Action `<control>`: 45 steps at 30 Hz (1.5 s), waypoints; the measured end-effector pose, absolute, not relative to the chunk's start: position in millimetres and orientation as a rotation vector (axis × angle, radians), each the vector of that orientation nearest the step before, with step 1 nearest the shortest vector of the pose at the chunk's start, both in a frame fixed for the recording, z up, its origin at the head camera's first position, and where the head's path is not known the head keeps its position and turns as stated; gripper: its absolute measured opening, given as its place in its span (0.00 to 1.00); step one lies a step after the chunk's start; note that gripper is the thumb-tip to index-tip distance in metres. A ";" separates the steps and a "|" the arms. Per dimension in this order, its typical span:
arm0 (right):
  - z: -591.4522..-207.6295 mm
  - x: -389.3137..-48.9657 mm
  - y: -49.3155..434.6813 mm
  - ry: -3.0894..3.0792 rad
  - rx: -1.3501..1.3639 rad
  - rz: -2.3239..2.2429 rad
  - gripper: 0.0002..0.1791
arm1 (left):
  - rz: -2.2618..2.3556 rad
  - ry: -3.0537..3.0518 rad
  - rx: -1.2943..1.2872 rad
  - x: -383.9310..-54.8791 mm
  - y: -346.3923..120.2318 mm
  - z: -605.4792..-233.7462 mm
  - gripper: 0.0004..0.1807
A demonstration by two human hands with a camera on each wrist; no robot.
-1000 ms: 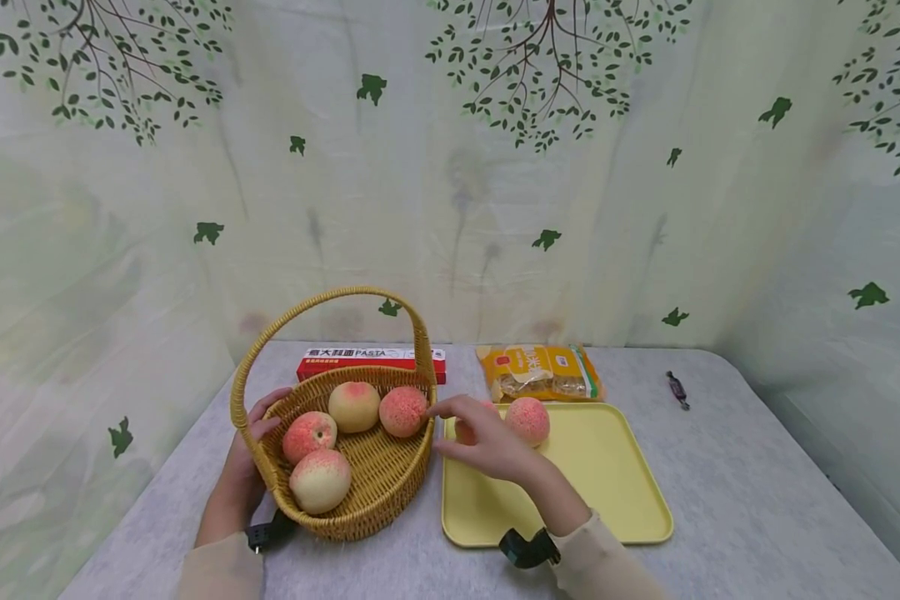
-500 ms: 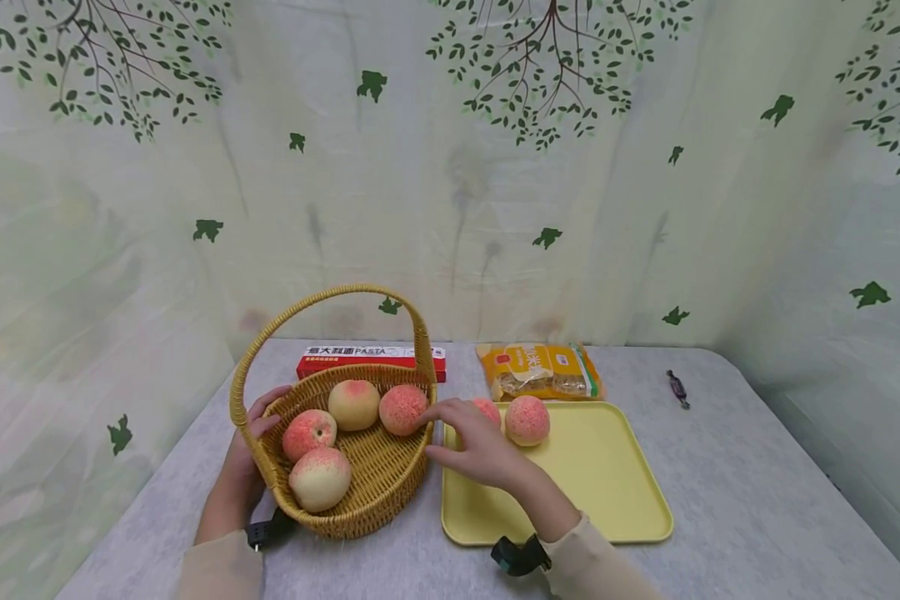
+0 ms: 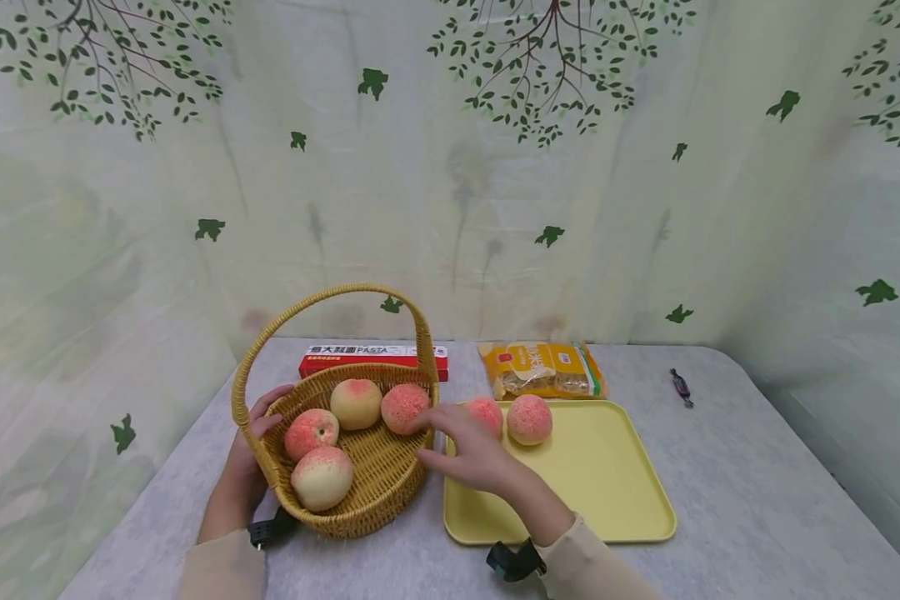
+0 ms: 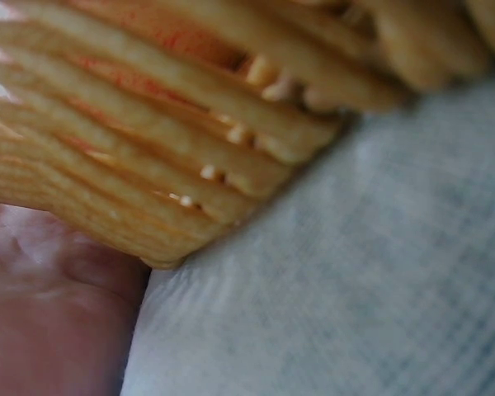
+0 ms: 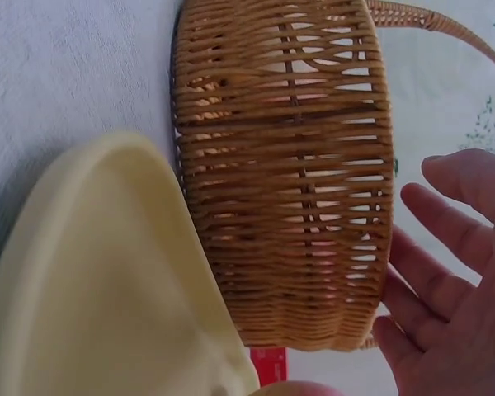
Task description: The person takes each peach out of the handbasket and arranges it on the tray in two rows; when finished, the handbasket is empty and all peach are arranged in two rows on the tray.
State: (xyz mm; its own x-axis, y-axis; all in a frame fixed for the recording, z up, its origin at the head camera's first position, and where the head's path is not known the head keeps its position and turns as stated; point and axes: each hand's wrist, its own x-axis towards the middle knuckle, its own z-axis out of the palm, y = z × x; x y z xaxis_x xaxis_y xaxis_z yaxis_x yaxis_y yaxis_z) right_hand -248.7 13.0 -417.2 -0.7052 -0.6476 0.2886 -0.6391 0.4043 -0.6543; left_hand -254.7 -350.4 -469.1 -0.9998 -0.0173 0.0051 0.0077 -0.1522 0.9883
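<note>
In the head view a wicker basket (image 3: 375, 500) with a tall arched handle stands on the table, with several peaches, such as a pale one (image 3: 322, 478) and a pink one (image 3: 404, 408), inside. My left hand (image 3: 246, 467) holds the basket's left side at the rim; in the left wrist view its palm (image 4: 49, 305) lies against the weave. Over the right rim reaches my right hand (image 3: 474, 450), fingertips near the pink peach. The right wrist view shows its fingers (image 5: 436, 280) spread and fairly straight beside the rim, with nothing held.
Right of the basket lies a yellow tray (image 3: 585, 483) with two pink peaches (image 3: 529, 419) at its back left. Behind stand a red pasta box (image 3: 330, 360) and an orange food packet (image 3: 543, 370). A small dark wrapped item (image 3: 681, 388) lies far right.
My right hand has shifted slightly left, from beside the basket to over its right rim, uncovering more of the left peach on the tray. The left hand and basket keep their place.
</note>
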 end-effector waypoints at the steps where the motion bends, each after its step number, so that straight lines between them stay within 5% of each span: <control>1: -417.8 -248.3 11.5 2.614 -1.206 -1.213 0.16 | -2.373 -2.031 0.015 -254.8 -349.7 -469.1 0.24; 11: -413.4 -245.6 -3.1 2.592 -1.244 -1.119 0.16 | -2.391 -2.007 -0.018 -255.9 -347.8 -469.2 0.25; 31: -402.4 -253.2 -49.9 2.626 -1.294 -0.799 0.36 | -2.410 -1.974 -0.113 -254.7 -350.2 -470.6 0.23; 45: -403.2 -262.5 -69.9 2.514 -1.341 -0.695 0.39 | -2.391 -1.968 -0.132 -255.6 -351.8 -473.4 0.23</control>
State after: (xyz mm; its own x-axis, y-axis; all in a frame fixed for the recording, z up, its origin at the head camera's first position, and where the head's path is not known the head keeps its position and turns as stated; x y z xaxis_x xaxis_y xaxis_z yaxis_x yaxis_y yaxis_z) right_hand -262.5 -69.9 -403.2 -0.5649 -0.8243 0.0365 -0.7261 0.4756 -0.4966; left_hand -255.6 -351.8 -473.4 -0.9955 0.0214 0.0928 0.0870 -0.1932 0.9773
